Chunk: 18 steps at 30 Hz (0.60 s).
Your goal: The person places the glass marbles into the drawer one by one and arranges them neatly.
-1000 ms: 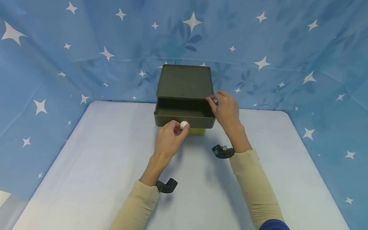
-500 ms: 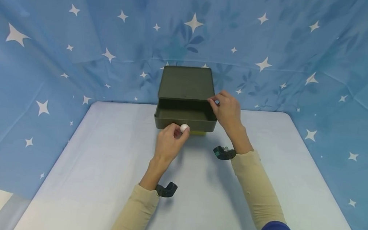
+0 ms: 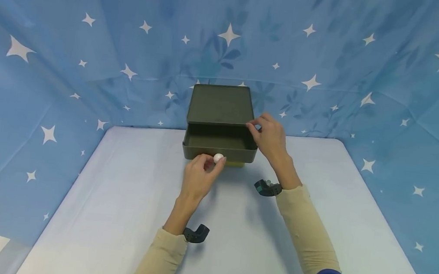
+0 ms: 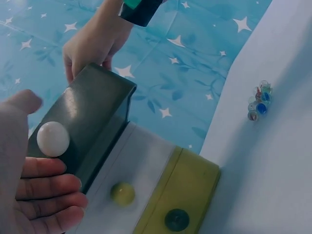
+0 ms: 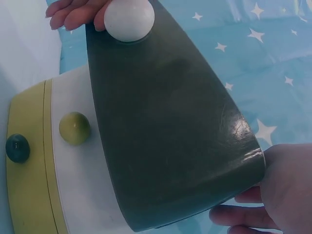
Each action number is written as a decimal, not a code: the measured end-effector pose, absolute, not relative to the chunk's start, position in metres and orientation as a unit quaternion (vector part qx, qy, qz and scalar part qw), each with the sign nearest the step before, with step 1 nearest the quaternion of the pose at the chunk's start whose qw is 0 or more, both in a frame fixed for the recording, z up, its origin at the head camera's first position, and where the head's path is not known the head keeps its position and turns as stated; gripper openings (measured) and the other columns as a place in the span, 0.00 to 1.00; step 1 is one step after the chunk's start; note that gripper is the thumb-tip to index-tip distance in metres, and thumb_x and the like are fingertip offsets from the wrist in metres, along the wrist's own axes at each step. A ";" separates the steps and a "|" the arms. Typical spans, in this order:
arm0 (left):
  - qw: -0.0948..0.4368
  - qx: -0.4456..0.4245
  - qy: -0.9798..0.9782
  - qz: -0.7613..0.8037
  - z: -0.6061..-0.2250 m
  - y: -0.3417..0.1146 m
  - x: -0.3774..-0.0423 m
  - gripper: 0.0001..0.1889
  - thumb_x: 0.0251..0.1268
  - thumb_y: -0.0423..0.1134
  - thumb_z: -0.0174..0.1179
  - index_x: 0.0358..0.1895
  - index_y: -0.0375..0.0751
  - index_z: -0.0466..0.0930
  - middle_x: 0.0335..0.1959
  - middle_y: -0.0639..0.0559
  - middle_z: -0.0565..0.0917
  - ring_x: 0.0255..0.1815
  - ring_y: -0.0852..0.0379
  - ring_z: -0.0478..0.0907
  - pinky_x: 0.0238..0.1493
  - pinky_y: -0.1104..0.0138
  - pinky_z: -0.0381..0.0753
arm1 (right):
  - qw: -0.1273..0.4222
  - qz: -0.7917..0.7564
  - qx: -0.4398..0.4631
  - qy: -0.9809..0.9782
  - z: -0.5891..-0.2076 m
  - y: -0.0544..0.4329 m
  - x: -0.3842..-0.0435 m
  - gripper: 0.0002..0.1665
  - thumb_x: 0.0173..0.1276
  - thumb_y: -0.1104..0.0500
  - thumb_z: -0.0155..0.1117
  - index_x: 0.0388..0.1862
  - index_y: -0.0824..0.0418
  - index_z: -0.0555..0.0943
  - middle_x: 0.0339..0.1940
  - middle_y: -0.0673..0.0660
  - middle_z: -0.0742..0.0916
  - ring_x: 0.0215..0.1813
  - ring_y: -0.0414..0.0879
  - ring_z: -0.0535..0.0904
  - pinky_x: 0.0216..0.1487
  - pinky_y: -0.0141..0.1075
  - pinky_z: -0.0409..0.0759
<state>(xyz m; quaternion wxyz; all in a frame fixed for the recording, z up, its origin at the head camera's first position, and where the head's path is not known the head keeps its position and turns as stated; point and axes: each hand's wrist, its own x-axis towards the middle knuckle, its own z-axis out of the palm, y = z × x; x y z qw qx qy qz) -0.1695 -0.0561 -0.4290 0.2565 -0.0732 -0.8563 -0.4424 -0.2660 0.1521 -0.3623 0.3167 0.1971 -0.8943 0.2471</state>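
Note:
A small drawer cabinet [image 3: 222,104] with a dark green top stands at the back of the table. Its dark green top drawer [image 3: 219,154] is pulled out, and the inside seen from above looks bare. My left hand [image 3: 197,176] holds the round white knob [image 4: 53,139] on the drawer's front between thumb and fingers. My right hand [image 3: 269,137] grips the cabinet at its right front corner, thumb and forefinger close together there. Below the open drawer are a white drawer [image 4: 136,156] with a yellow knob [image 4: 122,194] and a yellow drawer [image 4: 185,180] with a dark green knob [image 4: 176,220].
Several glass marbles [image 4: 261,101] lie bunched on the white table [image 3: 135,199] to the right, partly hidden behind the right wrist's camera in the head view. A blue star-patterned cloth [image 3: 144,52] hangs around the table's back and sides.
The top drawer has slid slightly further out towards me, my left hand moving with its knob. My right hand stays at the cabinet corner. The head view has tilted a little upward.

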 end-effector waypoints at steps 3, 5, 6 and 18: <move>0.306 -0.082 -0.844 -0.432 -0.426 -0.061 -0.169 0.21 0.71 0.55 0.59 0.28 0.40 0.81 0.25 0.48 0.83 0.27 0.55 0.79 0.32 0.63 0.81 | 0.316 0.251 0.199 -0.893 -0.363 0.152 -0.266 0.13 0.68 0.56 0.69 0.37 0.66 0.89 0.33 0.61 0.84 0.30 0.54 0.84 0.31 0.46 0.81; 0.350 -0.089 -0.830 -0.425 -0.423 -0.065 -0.170 0.19 0.73 0.50 0.58 0.26 0.39 0.80 0.22 0.48 0.81 0.23 0.55 0.78 0.28 0.64 0.80 | 0.319 0.253 0.201 -0.891 -0.364 0.152 -0.267 0.12 0.69 0.56 0.68 0.38 0.66 0.88 0.33 0.61 0.84 0.29 0.54 0.84 0.30 0.46 0.80; 0.370 -0.091 -0.822 -0.423 -0.422 -0.067 -0.171 0.18 0.73 0.47 0.59 0.26 0.39 0.79 0.20 0.48 0.80 0.22 0.55 0.77 0.27 0.65 0.79 | 0.320 0.255 0.202 -0.890 -0.364 0.152 -0.267 0.12 0.70 0.56 0.68 0.38 0.66 0.88 0.33 0.62 0.84 0.29 0.53 0.83 0.30 0.46 0.80; 0.469 -0.041 -0.747 -0.469 -0.421 -0.087 -0.177 0.10 0.70 0.37 0.61 0.44 0.32 0.83 0.42 0.38 0.77 0.41 0.45 0.75 0.40 0.61 0.73 | 0.292 0.325 0.194 -0.878 -0.371 0.154 -0.263 0.13 0.72 0.58 0.64 0.45 0.67 0.86 0.38 0.64 0.83 0.33 0.56 0.82 0.35 0.47 0.80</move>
